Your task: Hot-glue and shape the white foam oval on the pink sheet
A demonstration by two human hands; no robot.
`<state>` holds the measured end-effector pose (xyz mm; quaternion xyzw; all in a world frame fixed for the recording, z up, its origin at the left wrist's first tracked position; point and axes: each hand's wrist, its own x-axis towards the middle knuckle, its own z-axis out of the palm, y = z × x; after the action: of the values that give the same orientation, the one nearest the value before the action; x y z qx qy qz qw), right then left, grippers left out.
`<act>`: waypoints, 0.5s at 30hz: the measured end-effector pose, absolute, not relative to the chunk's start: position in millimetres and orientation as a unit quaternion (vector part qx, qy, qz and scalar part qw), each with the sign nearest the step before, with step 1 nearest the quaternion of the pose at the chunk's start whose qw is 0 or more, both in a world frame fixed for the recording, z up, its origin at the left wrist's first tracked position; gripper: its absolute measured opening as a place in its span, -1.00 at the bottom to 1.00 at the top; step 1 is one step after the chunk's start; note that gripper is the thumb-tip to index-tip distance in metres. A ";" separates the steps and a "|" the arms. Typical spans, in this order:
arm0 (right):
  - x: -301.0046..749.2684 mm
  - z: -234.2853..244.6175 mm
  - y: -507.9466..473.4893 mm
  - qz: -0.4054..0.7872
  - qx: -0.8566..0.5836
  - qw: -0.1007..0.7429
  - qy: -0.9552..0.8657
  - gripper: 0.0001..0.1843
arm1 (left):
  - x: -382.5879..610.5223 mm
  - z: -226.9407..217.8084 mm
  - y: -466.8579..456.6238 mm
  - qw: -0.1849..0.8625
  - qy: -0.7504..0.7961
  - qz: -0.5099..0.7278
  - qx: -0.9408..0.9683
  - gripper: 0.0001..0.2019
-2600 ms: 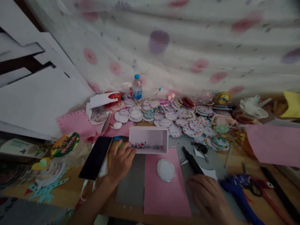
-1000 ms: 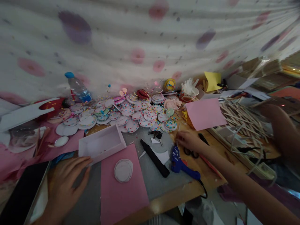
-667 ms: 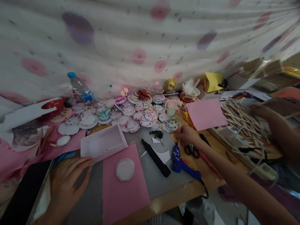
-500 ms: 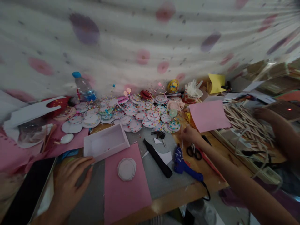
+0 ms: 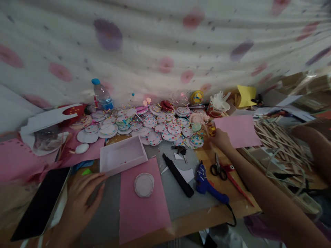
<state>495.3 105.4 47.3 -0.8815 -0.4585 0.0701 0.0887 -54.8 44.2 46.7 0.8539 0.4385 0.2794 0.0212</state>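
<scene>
My left hand (image 5: pixel 82 198) lies open, fingers flat on the grey mat (image 5: pixel 178 199), just below the corner of a shallow white box (image 5: pixel 122 155). My right hand (image 5: pixel 219 139) reaches far across the table, its fingers curled together at the edge of a loose pink sheet (image 5: pixel 238 131), beside a heap of dotted paper discs (image 5: pixel 160 125). What it pinches is too small to make out. A second pink sheet (image 5: pixel 144 210) lies in front of me with a white round disc (image 5: pixel 144 185) on it.
A black phone (image 5: pixel 41 203) lies left of my left hand. A black cutter (image 5: pixel 178 175), a blue glue gun (image 5: pixel 207 184) and scissors (image 5: pixel 217 168) lie mid-table. A water bottle (image 5: pixel 102 94) stands at the back. Another person's hand (image 5: pixel 310 137) hovers over wooden sticks (image 5: pixel 276 137).
My view swung right. My right hand left the near table edge, passed the glue gun and scissors and moved up to the pink sheet. My left hand slid off the box onto the mat.
</scene>
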 end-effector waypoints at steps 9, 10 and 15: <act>501.8 77.3 9.1 0.015 -0.829 0.218 -0.514 -0.70 | -72.3 47.9 35.5 0.031 0.484 0.265 0.834 -0.76; 507.6 74.9 -6.2 0.010 -0.828 0.225 -0.513 -0.71 | -73.4 47.7 35.5 0.035 0.485 0.264 0.833 -0.76; 535.7 51.5 -59.9 -0.003 -0.858 0.177 -0.483 -0.52 | -75.3 54.9 32.1 0.022 0.484 0.264 0.834 -0.77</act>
<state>535.7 -59.9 51.5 -0.8576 -0.4829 -0.0033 0.1768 -75.3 32.1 54.9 0.8337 0.4844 0.2644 0.0217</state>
